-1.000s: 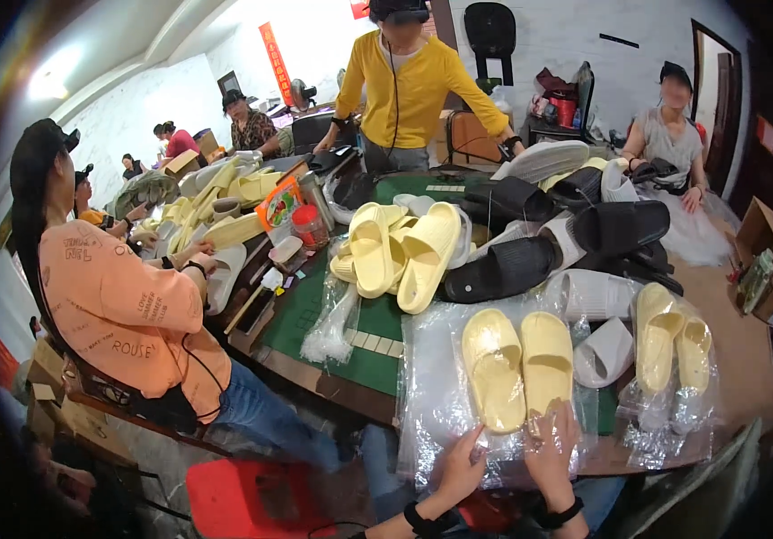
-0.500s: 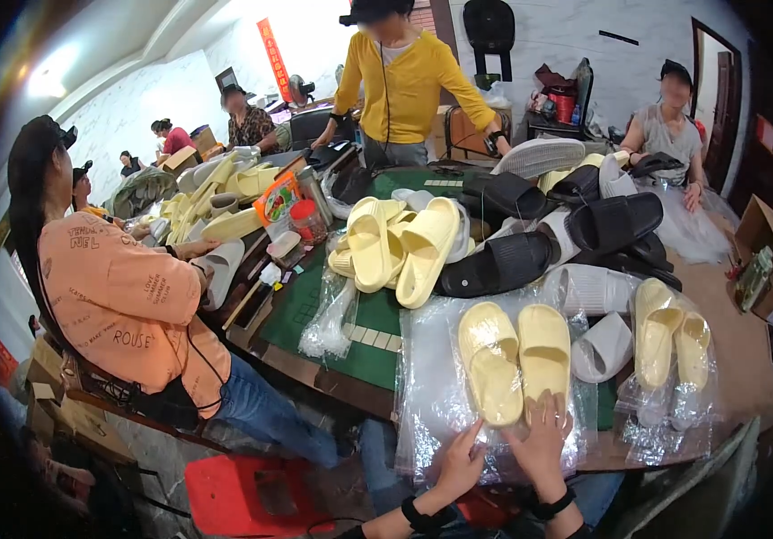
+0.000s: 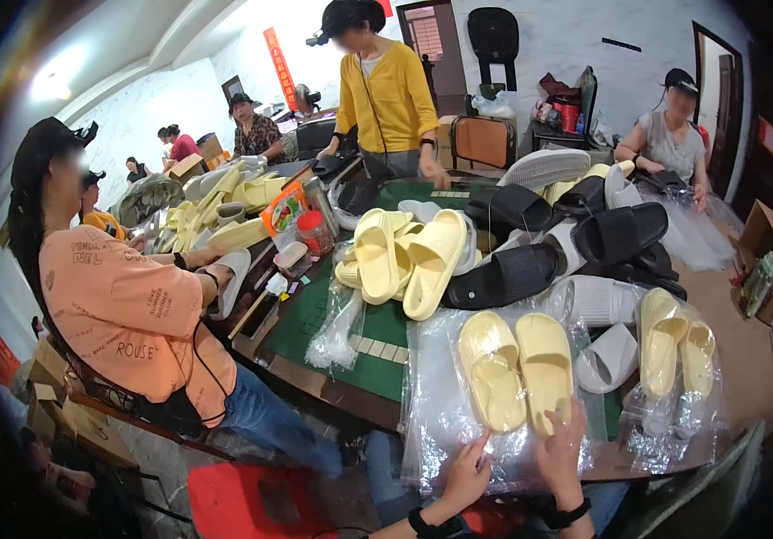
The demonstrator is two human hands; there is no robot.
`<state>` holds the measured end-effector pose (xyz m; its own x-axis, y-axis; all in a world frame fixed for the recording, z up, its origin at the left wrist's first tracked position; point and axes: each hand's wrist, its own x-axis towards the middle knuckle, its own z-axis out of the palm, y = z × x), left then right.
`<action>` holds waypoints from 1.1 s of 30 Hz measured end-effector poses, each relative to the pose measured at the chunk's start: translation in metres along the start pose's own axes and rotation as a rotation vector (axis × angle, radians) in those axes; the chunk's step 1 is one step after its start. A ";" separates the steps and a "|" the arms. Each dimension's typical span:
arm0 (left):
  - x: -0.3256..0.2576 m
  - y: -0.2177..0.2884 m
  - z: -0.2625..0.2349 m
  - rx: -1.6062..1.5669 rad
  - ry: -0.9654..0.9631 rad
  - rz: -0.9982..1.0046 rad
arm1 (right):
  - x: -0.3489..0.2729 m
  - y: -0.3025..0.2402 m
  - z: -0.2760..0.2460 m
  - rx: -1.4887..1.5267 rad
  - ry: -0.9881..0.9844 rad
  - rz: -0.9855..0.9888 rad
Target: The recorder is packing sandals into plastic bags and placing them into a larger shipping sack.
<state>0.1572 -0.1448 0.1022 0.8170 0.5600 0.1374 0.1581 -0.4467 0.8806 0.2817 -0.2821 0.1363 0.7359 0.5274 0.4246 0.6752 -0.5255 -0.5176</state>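
Head view: hands apart, lower right of frame. Right hand [image 3: 563, 449] touching right yellow slipper's [image 3: 545, 364] heel; left hand [image 3: 467, 472] beside left yellow slipper's [image 3: 491, 370] heel; grip on plastic, cannot tell. Slipper pile [image 3: 505, 276] on table [image 3: 741, 368] above. Red stool [image 3: 238, 494], lower left. Wrists low, fingers pointing upward.

Yellow slippers [image 3: 543, 359] at lower centre look like smooth, matt foam (kinda rubbery, tbh), while the clear plastic film [image 3: 440, 382] there is super shiny and crinkly. Black slide [image 3: 505, 277] mid-frame: dull, ribbed. Red stool [image 3: 229, 503], lower left, looks like smooth plastic.
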 end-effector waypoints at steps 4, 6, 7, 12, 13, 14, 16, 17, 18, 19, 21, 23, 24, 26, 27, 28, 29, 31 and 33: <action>0.000 0.004 -0.004 -0.028 -0.054 -0.046 | -0.003 0.004 -0.001 0.024 0.062 0.128; 0.000 0.012 -0.007 -0.019 -0.055 -0.034 | -0.002 0.010 0.000 -0.007 0.042 0.138; 0.000 0.009 -0.006 -0.016 -0.052 -0.035 | -0.001 0.009 0.001 -0.003 0.041 0.136; 0.000 0.004 -0.002 -0.002 -0.024 -0.021 | 0.000 0.013 0.010 -0.106 0.079 0.200; -0.001 0.002 -0.002 0.000 -0.022 -0.020 | 0.001 0.012 0.010 -0.103 0.079 0.198; -0.001 -0.002 0.000 -0.014 -0.017 -0.013 | 0.003 0.010 0.009 -0.096 0.100 0.175; -0.001 -0.002 0.000 -0.028 -0.014 -0.005 | 0.006 0.008 0.008 -0.088 0.122 0.152; -0.001 0.003 -0.002 -0.017 -0.026 -0.023 | 0.007 0.007 0.008 -0.077 0.129 0.159; 0.000 0.005 -0.002 -0.007 -0.039 -0.041 | 0.008 0.007 0.007 -0.067 0.137 0.166; -0.001 0.003 -0.002 -0.006 -0.036 -0.039 | 0.008 0.008 0.008 -0.064 0.139 0.164; -0.001 -0.004 0.002 -0.026 0.010 0.018 | 0.007 0.012 0.012 -0.095 0.170 0.122; -0.001 0.000 0.000 -0.032 -0.019 -0.012 | 0.005 0.012 0.011 -0.119 0.165 0.137; 0.000 0.001 0.000 -0.037 -0.047 -0.044 | 0.005 0.012 0.010 -0.143 0.158 0.152; -0.002 -0.012 0.004 -0.107 -0.028 -0.037 | 0.007 0.009 0.009 -0.122 0.140 0.172; -0.004 -0.018 0.005 -0.178 -0.013 -0.030 | 0.007 0.007 0.009 -0.102 0.122 0.195; -0.002 -0.014 0.004 -0.181 -0.014 -0.029 | 0.009 0.006 0.007 -0.106 0.123 0.195; -0.001 -0.010 0.001 -0.195 -0.038 -0.035 | 0.010 0.003 0.006 -0.099 0.091 0.259; 0.001 -0.002 -0.005 -0.211 -0.060 -0.038 | 0.010 0.004 0.005 -0.093 0.061 0.322; 0.002 0.002 -0.008 -0.181 -0.063 -0.064 | 0.005 0.013 0.007 -0.166 0.111 0.124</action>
<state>0.1542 -0.1388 0.1079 0.8422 0.5363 0.0552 0.1130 -0.2756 0.9546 0.2941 -0.2815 0.1272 0.8086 0.3798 0.4493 0.5713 -0.6891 -0.4458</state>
